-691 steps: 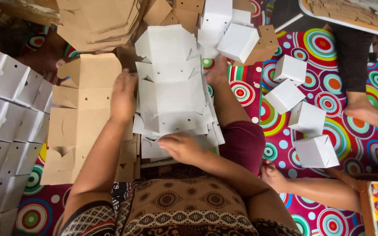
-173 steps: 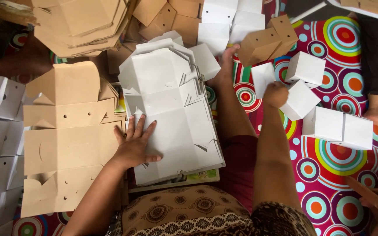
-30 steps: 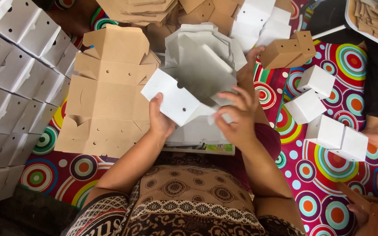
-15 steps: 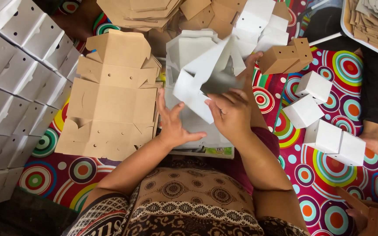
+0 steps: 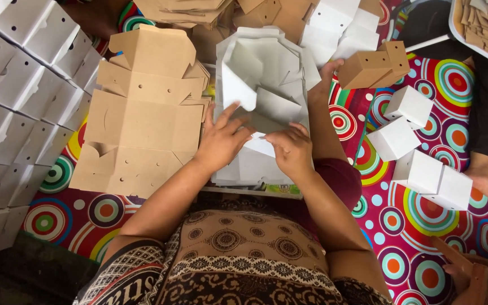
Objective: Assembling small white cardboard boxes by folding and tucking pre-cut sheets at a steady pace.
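Half a second back the white carton blank (image 5: 258, 93) stood raised between the hands with a flap sticking up to the left; now it has dropped lower and flatter over the pile, and both hands have come down onto its near edge.

The mat (image 5: 425, 226), covered in bright ringed circles, stretches under everything and shows most to the right of the fingers. Left of the fingers, well apart, a bank of folded white boxes (image 5: 15, 96) is stacked in rows. Just beside the left hand's fingers, on their left, lies the pile of flat brown cardboard blanks (image 5: 136, 124), punched with small holes. Directly under and beyond the fingers sits the stack of flat white blanks (image 5: 255, 166), and the half-folded white carton blank rises from it, its panels tilting up away from the fingertips.

The left hand (image 5: 219, 141) has its fingers spread, the tips pressing on the blank's lower left panel. The right hand (image 5: 290, 149) curls its fingers together and pinches the blank's near edge between thumb and fingers. The two hands are close, almost touching.

Right of the right hand's fingers, well apart, four finished small white boxes (image 5: 419, 141) lie on the mat, with a brown folded box (image 5: 371, 66) beyond them.
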